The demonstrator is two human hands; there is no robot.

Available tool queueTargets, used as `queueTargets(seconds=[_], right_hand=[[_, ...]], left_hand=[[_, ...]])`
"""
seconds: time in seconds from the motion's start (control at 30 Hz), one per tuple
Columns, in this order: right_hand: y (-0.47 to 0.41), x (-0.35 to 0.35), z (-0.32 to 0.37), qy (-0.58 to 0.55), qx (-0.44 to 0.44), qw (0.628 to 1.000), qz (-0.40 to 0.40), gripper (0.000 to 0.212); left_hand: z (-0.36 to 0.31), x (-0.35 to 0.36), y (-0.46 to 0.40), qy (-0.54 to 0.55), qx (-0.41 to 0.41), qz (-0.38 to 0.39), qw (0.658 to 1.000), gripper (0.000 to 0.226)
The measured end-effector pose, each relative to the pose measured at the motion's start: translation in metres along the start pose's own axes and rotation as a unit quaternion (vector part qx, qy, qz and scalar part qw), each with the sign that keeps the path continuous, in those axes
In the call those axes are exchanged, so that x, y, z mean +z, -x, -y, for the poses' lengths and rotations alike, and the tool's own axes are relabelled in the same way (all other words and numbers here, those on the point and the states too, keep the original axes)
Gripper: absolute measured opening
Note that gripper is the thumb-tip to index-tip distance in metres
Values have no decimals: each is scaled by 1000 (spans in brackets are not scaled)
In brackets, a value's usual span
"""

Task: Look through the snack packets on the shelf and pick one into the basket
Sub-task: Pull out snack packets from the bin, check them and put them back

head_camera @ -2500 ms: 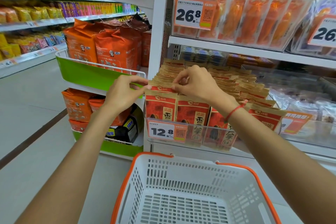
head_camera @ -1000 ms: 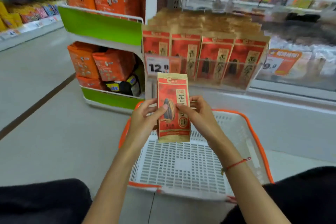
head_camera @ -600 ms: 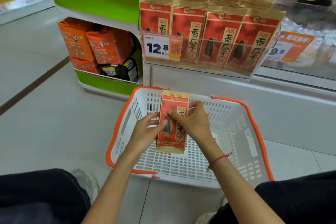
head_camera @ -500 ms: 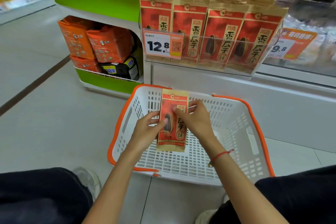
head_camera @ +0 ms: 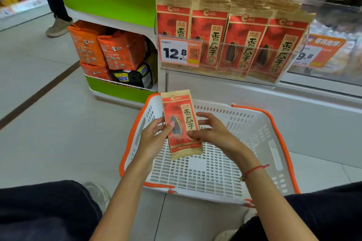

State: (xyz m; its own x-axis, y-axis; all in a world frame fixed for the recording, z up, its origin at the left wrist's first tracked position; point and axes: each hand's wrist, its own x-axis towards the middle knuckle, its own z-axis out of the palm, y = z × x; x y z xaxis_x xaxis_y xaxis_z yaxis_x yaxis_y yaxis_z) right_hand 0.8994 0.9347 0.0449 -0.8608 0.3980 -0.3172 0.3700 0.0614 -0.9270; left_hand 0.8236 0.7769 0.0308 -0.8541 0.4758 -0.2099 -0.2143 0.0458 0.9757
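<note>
A red and gold sunflower-seed packet [head_camera: 181, 123] stands upright over the white basket with an orange rim [head_camera: 282, 143] on the floor. My left hand [head_camera: 154, 139] grips the packet's left edge, thumb on its front. My right hand [head_camera: 213, 133] pinches its lower right edge with the thumb, the other fingers spread loosely beside it. Rows of the same packets [head_camera: 231, 31] fill the clear bin on the shelf behind the basket.
A price tag reading 12.8 [head_camera: 179, 51] hangs on the bin. To the left, a green rack [head_camera: 109, 0] holds orange bags [head_camera: 105, 49]. Another person's leg and shoe [head_camera: 56, 25] stand in the aisle at the far left. My knees frame the basket.
I took one packet from the shelf bin and brought it down over the basket, crouching. In the last half second my right fingers loosened off the packet's front.
</note>
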Motion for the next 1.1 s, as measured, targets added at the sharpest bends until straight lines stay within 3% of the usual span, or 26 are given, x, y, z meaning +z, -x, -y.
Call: queueTargets(seconds=[0.27,0.63,0.77,0.97,1.1], right_hand=[[8,-16,-2,-80,-2,991,105,56],[5,-15,-6,-91,2,990,106,52],[4,-10,-6,-72,-3,992,106,51],[6,2,-4,-66,-3,994,92,50],[9,9,-1,-56,3,989,139,54]], left_hand=[[-3,-2,-1,-10,24,-28,999,16],[-1,-1,1,-44,24,-19,999,23],[8,-2,-4,-161,35,-91,982,39],[7,1,0,-167,73,-108,977,42],[11,6,-2,-103,67,-55,991,15]])
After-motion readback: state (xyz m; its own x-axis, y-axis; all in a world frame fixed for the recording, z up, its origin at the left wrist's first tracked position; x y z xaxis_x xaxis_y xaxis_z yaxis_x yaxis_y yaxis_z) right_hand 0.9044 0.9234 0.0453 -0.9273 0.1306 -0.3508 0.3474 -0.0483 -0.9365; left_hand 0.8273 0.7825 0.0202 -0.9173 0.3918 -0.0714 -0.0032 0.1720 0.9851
